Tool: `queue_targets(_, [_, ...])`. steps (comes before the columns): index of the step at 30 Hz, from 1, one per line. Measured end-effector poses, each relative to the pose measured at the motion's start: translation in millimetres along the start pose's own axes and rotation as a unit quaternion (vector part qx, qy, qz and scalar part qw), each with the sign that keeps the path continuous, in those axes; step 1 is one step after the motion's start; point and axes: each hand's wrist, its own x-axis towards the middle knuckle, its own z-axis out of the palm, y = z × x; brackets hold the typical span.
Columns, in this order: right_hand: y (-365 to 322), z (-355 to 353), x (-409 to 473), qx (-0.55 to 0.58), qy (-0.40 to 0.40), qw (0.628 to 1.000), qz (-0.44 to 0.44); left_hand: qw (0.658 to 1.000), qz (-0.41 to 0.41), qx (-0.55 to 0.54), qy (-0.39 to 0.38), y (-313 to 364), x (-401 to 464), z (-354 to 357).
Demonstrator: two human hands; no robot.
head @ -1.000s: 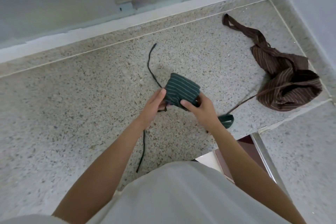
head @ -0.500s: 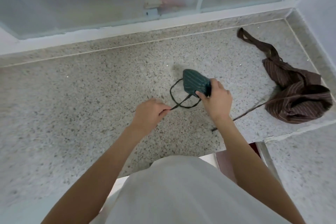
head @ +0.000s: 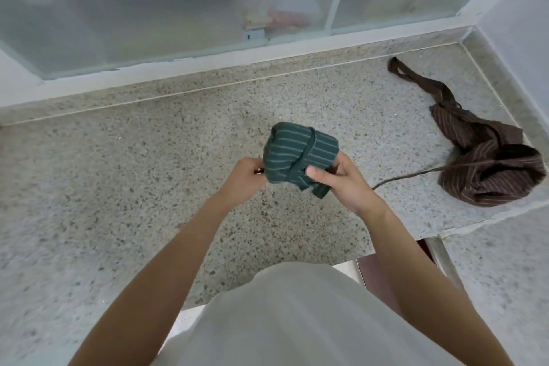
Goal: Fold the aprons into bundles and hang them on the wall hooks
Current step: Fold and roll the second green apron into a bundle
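A green striped apron [head: 300, 154] is rolled into a tight bundle, with its dark strap wound diagonally across it. I hold it above the speckled stone counter [head: 124, 175]. My right hand [head: 341, 180] grips the bundle's right end, thumb pressed on the front. My left hand [head: 243, 177] is curled at the bundle's left edge and pinches the strap end there. A brown striped apron [head: 490, 169] lies crumpled on the counter at the right, its straps trailing toward the window and toward me.
A frosted sliding window [head: 178, 0] with a white sill runs along the counter's far side. A white wall [head: 523, 18] closes the right corner. The counter's front edge drops to a metal-edged dark cabinet [head: 386, 273] below my right arm.
The loose strap loop that my left hand pulled out has been drawn tight round the bundle. My left hand has moved right to the bundle's edge, and the bundle has turned to face me.
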Motion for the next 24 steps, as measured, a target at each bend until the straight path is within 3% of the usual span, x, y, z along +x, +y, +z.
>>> queue_targets(3, [2,4,4,0.046,0.084,0.995,-0.005,1.0,0.018,-0.01,-0.015,-6,1,9])
queue_targets(6, [-2,0,8,0.044,0.144,0.988,-0.007,0.998,0.045,0.012,0.043,-9,-5,10])
queue_targets(16, [-2,-3,1,0.024,0.15,0.988,0.004,0.987,0.0,-0.157,-0.04,7,-16,18])
queue_targets(18, [-4,-14,-4,-0.004,0.082,0.997,0.014,0.993,-0.036,-0.095,-0.063,-7,-13,10])
queue_targets(20, [-10,-21,-7,-0.089,-0.051,0.994,0.048,0.993,-0.052,0.037,-0.101,-21,-7,0])
queue_targets(22, [-13,-19,-6,-0.227,-0.175,0.955,0.075,0.974,-0.036,0.171,-0.141,-23,-2,-14])
queue_targets(24, [-5,-12,-2,-0.383,-0.22,0.892,0.093,0.947,0.006,0.283,-0.154,-17,5,-29])
